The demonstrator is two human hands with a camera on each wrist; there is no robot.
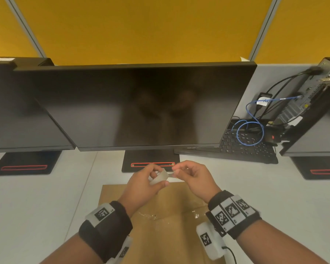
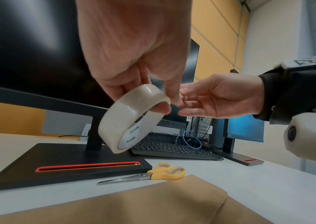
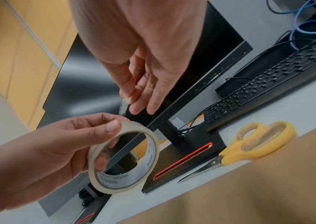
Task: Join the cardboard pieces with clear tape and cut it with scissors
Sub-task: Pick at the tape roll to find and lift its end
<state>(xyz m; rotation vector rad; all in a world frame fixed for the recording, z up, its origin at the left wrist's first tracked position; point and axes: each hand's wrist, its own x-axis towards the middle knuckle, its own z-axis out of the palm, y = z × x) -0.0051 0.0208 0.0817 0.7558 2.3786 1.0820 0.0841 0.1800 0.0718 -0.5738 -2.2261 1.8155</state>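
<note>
Head view: my two hands hold a roll of clear tape above the cardboard, its free end just peeled.

My left hand (image 1: 147,180) grips the translucent ring-shaped roll of clear tape (image 2: 132,119), thumb on the rim and fingers through the core; my right hand (image 1: 192,176) pinches the short free tape end (image 3: 123,106) between thumb and forefinger. Below lie the flat brown cardboard pieces (image 1: 171,231) on the grey table (image 1: 46,197), with the yellow-handled steel scissors (image 2: 153,174) just beyond their far edge. I judge the roll light and stiff; the film is thin, sticky and prone to curl, so I would hold it by the very tip.
</note>
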